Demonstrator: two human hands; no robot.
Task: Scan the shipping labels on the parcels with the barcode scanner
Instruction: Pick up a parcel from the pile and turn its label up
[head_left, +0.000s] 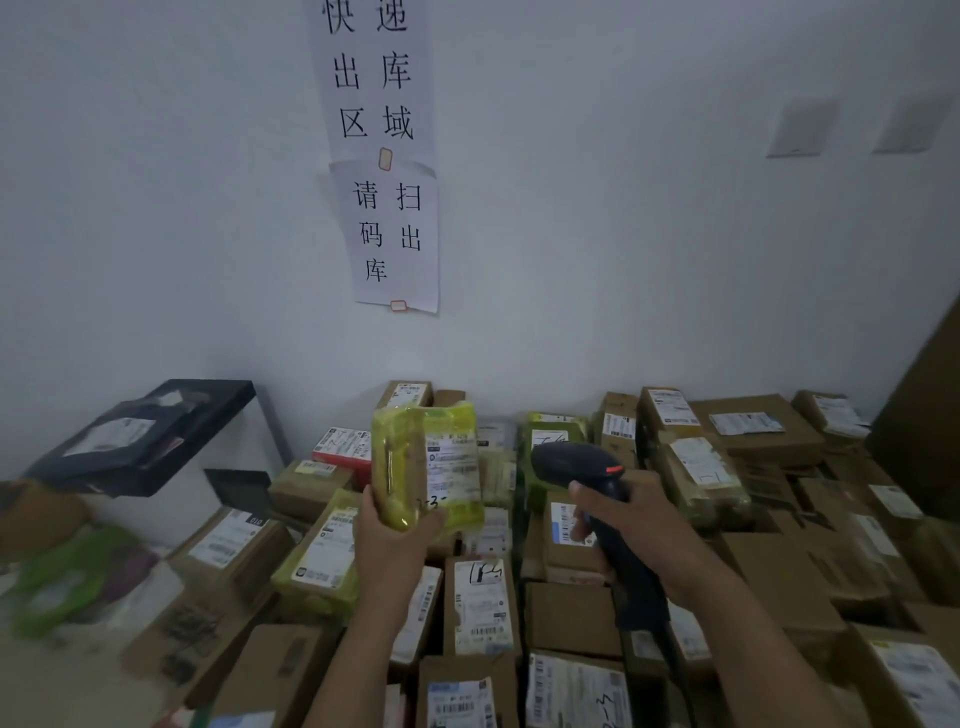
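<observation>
While the left hand (395, 535) grips a yellow-wrapped parcel (426, 467) by its lower end and holds it upright above the heap of boxes, the right hand (623, 525) is wrapped around the handle of a dark barcode scanner (597, 483), fingers closed on it, with the forefinger lying near the trigger area. The parcel's long axis runs up and down, and its white shipping label (451, 470) sits on the face turned toward the person, nearer the parcel's right edge. The scanner head is just beside the parcel, to its right and at about the height of the label, its nose aimed up and leftward. The relation that matters is that the label lies to the left of the scanner's nose, facing the person rather than facing the scanner squarely; the scan probably calls for either tilting the parcel's face toward the right hand or swinging the scanner further left. Below, cardboard parcels (571, 618) with their own labels fill the floor up to the wall (623, 260), apparently awaiting their turn.
</observation>
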